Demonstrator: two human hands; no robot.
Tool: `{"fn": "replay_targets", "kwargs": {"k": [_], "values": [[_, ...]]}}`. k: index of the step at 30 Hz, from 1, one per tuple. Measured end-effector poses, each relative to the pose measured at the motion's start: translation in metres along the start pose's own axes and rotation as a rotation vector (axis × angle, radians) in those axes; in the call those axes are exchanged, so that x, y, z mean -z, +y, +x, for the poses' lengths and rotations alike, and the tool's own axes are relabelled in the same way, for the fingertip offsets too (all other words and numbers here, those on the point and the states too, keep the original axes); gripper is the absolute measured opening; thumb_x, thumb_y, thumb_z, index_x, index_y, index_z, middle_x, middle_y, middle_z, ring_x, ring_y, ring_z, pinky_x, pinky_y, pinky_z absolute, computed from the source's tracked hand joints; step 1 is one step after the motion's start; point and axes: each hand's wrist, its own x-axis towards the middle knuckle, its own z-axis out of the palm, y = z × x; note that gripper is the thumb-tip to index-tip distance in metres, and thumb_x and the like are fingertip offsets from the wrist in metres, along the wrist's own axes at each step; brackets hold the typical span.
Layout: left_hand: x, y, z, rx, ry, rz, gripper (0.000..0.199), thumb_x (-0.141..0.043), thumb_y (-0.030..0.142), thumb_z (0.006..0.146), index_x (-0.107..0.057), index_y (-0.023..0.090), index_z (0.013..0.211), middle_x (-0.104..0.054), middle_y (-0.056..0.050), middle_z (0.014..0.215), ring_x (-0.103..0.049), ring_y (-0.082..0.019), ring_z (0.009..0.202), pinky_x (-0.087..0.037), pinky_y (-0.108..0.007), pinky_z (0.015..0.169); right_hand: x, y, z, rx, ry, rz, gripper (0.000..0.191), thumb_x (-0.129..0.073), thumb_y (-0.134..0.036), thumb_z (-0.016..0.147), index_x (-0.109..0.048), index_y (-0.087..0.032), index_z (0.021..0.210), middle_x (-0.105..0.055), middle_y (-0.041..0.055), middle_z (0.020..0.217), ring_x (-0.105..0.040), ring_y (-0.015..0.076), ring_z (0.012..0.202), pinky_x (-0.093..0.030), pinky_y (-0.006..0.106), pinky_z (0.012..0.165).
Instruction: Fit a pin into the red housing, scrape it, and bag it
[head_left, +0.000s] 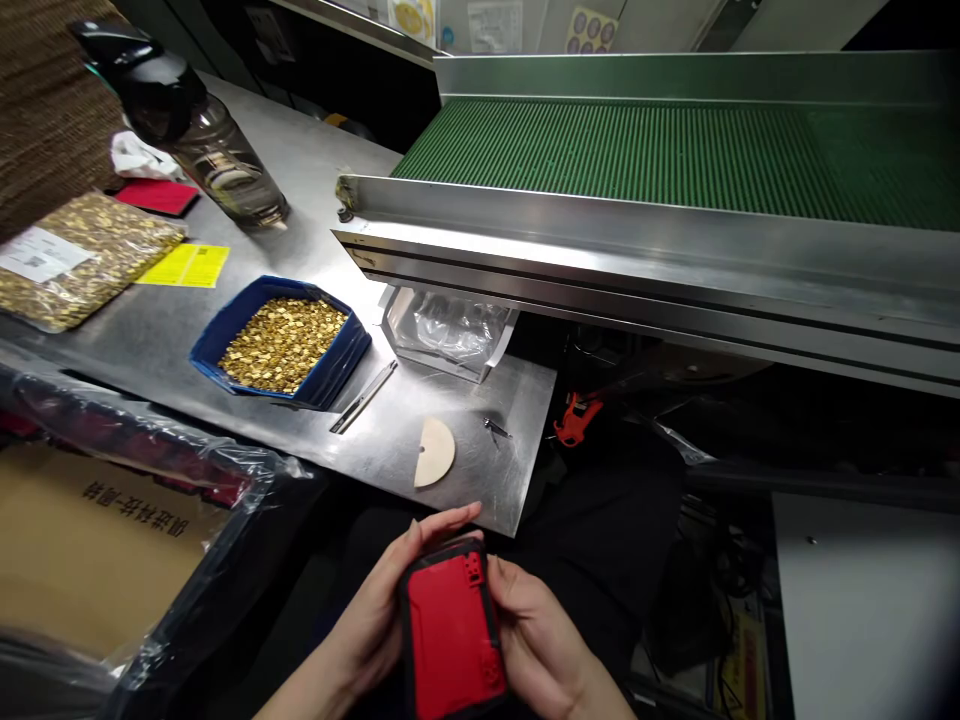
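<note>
A red block-shaped case with black edges (452, 632) is held between my two hands, low in the view above my lap. My left hand (379, 600) wraps its left side, with fingers reaching over the far end. Against the right edge, my right hand (541, 635) grips with the thumb near the upper corner. Beyond the hands, a pale half-round disc (436, 453) lies on the metal table (480, 485), with a small dark metal piece (496, 430) to its right. A silver pen-like tool (364, 397) rests beside a blue bin (341, 365) of small gold-coloured parts (281, 345).
A green ribbed conveyor belt (615, 150) runs behind a metal rail (637, 250). At the left are a water bottle (225, 165), a bag of gold parts (90, 250) and a yellow label (186, 266). A plastic-lined crate (247, 530) stands lower left, and a grey tray (454, 330) sits under the rail.
</note>
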Motion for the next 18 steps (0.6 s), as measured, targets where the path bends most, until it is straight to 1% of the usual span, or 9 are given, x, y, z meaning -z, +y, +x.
{"fn": "replay_targets", "kwargs": {"k": [2,4,6,8,10,11,14,16,18], "values": [[0.008,-0.002,-0.006,0.069,-0.106,-0.222,0.056,-0.056,0.065,0.098,-0.072,0.022,0.130,-0.060,-0.013,0.147,-0.051,-0.040,0.138,-0.037,-0.054,0.119,-0.006,0.005,0.008,-0.064,-0.058,-0.095,0.040,-0.081,-0.048,0.086,-0.075,-0.014,0.106,-0.077,0.0063,0.094,-0.070,0.0126,0.078,-0.053,0.024,0.077],[0.019,-0.004,-0.013,0.086,-0.151,-0.368,0.061,-0.058,0.069,0.095,-0.072,0.021,0.130,-0.066,-0.015,0.139,-0.054,-0.039,0.135,-0.040,-0.053,0.117,-0.011,0.007,0.015,-0.119,-0.109,-0.266,0.052,-0.077,-0.061,0.084,-0.075,-0.013,0.103,-0.073,0.0048,0.081,-0.065,0.0116,0.065,-0.051,0.023,0.068],[0.030,-0.005,-0.020,0.060,-0.124,-0.429,0.061,-0.060,0.069,0.094,-0.072,0.021,0.129,-0.069,-0.015,0.134,-0.056,-0.039,0.133,-0.044,-0.054,0.114,-0.015,0.005,0.019,-0.118,-0.148,-0.555,0.063,-0.064,-0.075,0.085,-0.075,-0.013,0.091,-0.067,0.0023,0.070,-0.059,0.0115,0.057,-0.048,0.024,0.061],[0.039,-0.005,-0.028,0.038,-0.059,-0.448,0.057,-0.062,0.067,0.094,-0.073,0.021,0.127,-0.072,-0.015,0.129,-0.059,-0.038,0.131,-0.048,-0.054,0.110,-0.019,-0.003,0.020,-0.013,-0.154,-0.978,0.065,-0.050,-0.075,0.092,-0.071,-0.016,0.074,-0.060,0.0004,0.061,-0.054,0.0123,0.054,-0.044,0.025,0.059],[0.046,-0.006,-0.034,0.017,0.019,-0.431,0.050,-0.064,0.061,0.096,-0.076,0.020,0.121,-0.074,-0.015,0.125,-0.063,-0.036,0.125,-0.051,-0.049,0.108,-0.026,-0.017,0.024,0.187,-0.050,-1.386,0.058,-0.046,-0.063,0.101,-0.068,-0.019,0.070,-0.061,0.0007,0.063,-0.057,0.0152,0.058,-0.042,0.028,0.063],[0.048,-0.006,-0.036,0.002,0.046,-0.413,0.048,-0.065,0.059,0.096,-0.076,0.018,0.119,-0.074,-0.015,0.124,-0.065,-0.035,0.123,-0.051,-0.048,0.108,-0.031,-0.024,0.028,0.300,0.046,-1.529,0.050,-0.045,-0.056,0.103,-0.069,-0.021,0.076,-0.066,0.0018,0.070,-0.060,0.0174,0.065,-0.042,0.030,0.066],[0.052,-0.009,-0.040,-0.023,0.047,-0.357,0.053,-0.064,0.060,0.097,-0.074,0.015,0.123,-0.070,-0.019,0.131,-0.065,-0.037,0.122,-0.049,-0.050,0.110,-0.049,-0.039,0.055,0.557,0.391,-1.743,0.032,-0.048,-0.047,0.104,-0.065,-0.021,0.113,-0.071,0.0109,0.106,-0.067,0.0278,0.095,-0.047,0.036,0.078],[0.053,-0.012,-0.042,-0.020,-0.005,-0.332,0.059,-0.066,0.063,0.095,-0.069,0.014,0.129,-0.063,-0.022,0.140,-0.063,-0.039,0.125,-0.047,-0.053,0.111,-0.060,-0.041,0.082,0.609,0.520,-1.817,0.051,-0.059,-0.048,0.099,-0.053,-0.013,0.135,-0.063,0.0218,0.124,-0.063,0.0373,0.111,-0.050,0.043,0.086],[0.053,-0.014,-0.043,-0.020,-0.041,-0.318,0.070,-0.070,0.064,0.092,-0.059,0.017,0.142,-0.056,-0.023,0.147,-0.061,-0.041,0.128,-0.046,-0.056,0.111,-0.067,-0.038,0.108,0.605,0.551,-1.830,0.076,-0.072,-0.047,0.091,-0.040,-0.005,0.147,-0.056,0.0296,0.131,-0.059,0.0436,0.117,-0.051,0.049,0.089]]}}
